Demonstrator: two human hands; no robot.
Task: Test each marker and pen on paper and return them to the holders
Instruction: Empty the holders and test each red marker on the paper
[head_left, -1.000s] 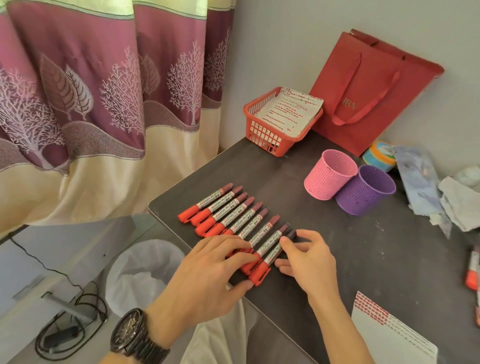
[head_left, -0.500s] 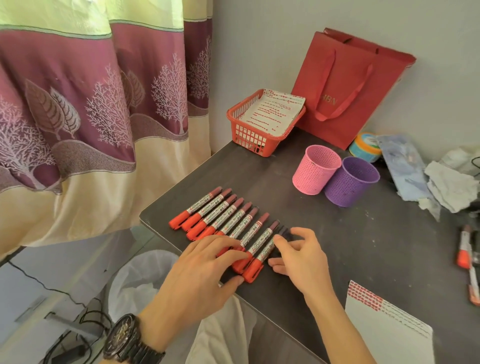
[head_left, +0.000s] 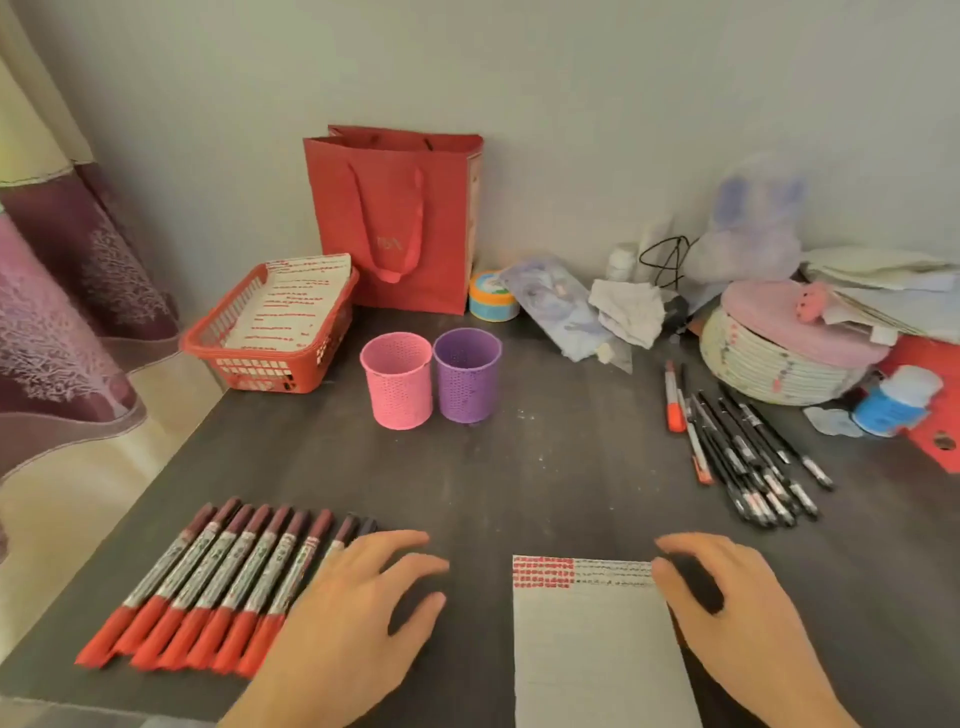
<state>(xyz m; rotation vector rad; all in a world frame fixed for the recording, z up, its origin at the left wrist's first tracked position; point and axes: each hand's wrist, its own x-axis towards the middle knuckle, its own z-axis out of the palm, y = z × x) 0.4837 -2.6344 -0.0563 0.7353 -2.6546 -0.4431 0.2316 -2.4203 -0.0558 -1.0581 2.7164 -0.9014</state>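
Markers (head_left: 223, 577), row at the bench's (head_left: 519, 467) front-left edge: we have let them go, left hand (head_left: 343, 613) slack and empty beside them, right hand (head_left: 727, 613) empty at the paper's (head_left: 592, 639) corner, so testing seems next.

A red paper bag (head_left: 395, 218) stands upright against the wall at the back of the dark bench (head_left: 545, 457). Just to its left sits a red plastic basket (head_left: 270, 369). Just beside the bag's right foot is a small round tin (head_left: 493, 296). Further right lie a printed plastic pouch (head_left: 556, 306), a crumpled white cloth (head_left: 628, 312) and a loop of black cable (head_left: 667, 260). Well to the right sits a coiled woven basket (head_left: 769, 364) with a pink lid. Far left of the bag hangs a maroon-and-cream curtain (head_left: 67, 312).
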